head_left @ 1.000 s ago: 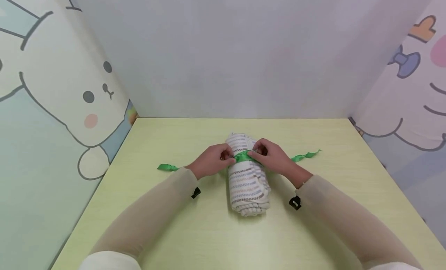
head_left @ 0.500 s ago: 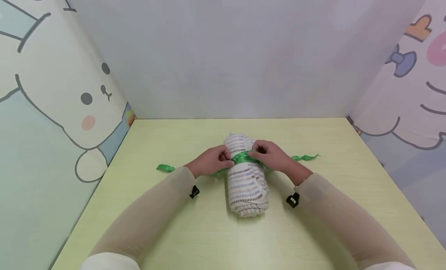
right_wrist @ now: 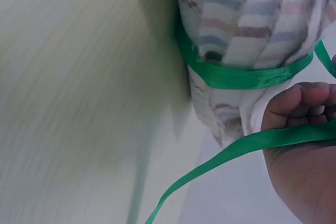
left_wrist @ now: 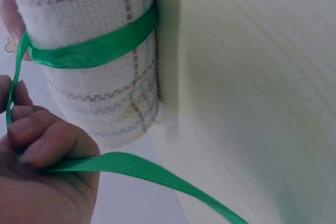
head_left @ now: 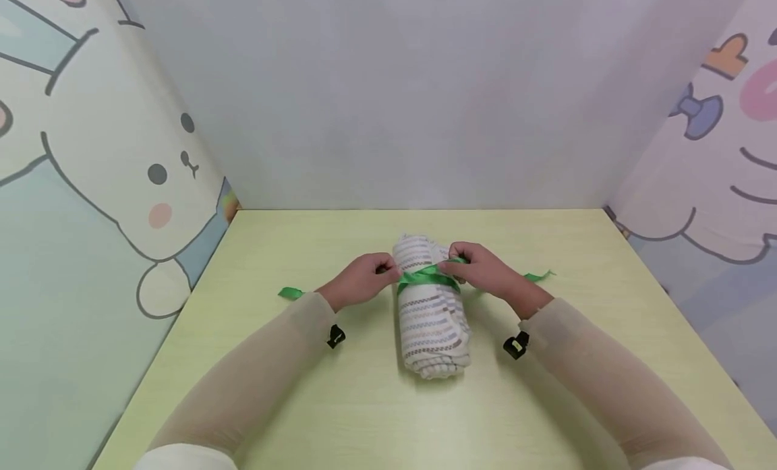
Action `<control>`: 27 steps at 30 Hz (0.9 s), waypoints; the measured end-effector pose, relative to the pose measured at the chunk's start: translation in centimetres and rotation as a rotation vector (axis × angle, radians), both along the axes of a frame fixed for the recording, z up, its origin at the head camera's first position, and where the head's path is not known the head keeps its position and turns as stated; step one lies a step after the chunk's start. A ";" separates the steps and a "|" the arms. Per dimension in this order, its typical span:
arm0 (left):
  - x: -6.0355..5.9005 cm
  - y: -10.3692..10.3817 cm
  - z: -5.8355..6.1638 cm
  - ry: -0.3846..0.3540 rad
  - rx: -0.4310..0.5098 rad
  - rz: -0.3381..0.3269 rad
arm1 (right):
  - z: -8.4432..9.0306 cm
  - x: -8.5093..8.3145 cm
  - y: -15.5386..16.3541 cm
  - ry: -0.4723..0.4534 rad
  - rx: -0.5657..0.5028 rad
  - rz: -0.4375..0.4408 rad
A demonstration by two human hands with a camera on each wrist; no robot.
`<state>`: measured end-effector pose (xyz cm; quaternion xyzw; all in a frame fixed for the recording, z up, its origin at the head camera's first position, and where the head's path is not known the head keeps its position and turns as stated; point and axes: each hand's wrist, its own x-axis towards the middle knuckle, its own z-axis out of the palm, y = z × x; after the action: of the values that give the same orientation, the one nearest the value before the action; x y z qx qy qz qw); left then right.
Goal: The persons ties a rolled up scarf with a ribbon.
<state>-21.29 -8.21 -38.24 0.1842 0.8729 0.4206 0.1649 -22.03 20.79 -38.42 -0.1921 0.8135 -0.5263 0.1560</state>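
A rolled striped towel [head_left: 429, 328] lies lengthwise on the table, its near end toward me. Round its middle runs a green ribbon [head_left: 427, 278], whose two ends cross on top of the roll. My left hand [head_left: 362, 279] pinches one end at the roll's left side; in the left wrist view the ribbon [left_wrist: 131, 163] trails out of the curled fingers. At the right side my right hand [head_left: 485, 271] grips the other end, and the ribbon [right_wrist: 252, 141] passes through its bent fingers in the right wrist view. The exact crossing is partly hidden by the hands.
The pale yellow-green table [head_left: 340, 416] spreads around the roll. Loose ribbon tails show beyond both wrists. A plain wall [head_left: 425, 99] stands behind, with cartoon-printed panels [head_left: 103, 153] on both sides. Dark straps hang beneath both wrists.
Both hands have drawn slightly apart, pulling the ribbon ends outward. The ribbon on top of the towel now shows two crossing strands stretched between the hands. The towel stays in place.
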 end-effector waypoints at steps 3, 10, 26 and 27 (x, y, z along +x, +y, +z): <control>0.3 -0.1 0.4 -0.007 -0.025 0.011 | 0.1 -0.1 0.2 -0.020 0.020 0.025; 1.0 -0.1 0.6 0.019 -0.088 0.016 | 0.2 -0.1 0.7 0.013 0.159 0.011; 0.7 -0.3 -0.7 0.068 -0.171 0.070 | -1.6 0.3 1.7 -0.032 0.225 -0.093; 0.7 -0.2 -0.8 0.062 -0.180 0.075 | -1.7 0.3 1.7 -0.039 0.222 -0.094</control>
<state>-20.56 -8.46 -39.08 0.1488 0.9182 0.3402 0.1380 -21.71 22.52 -40.16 -0.1253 0.8718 -0.4431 0.1673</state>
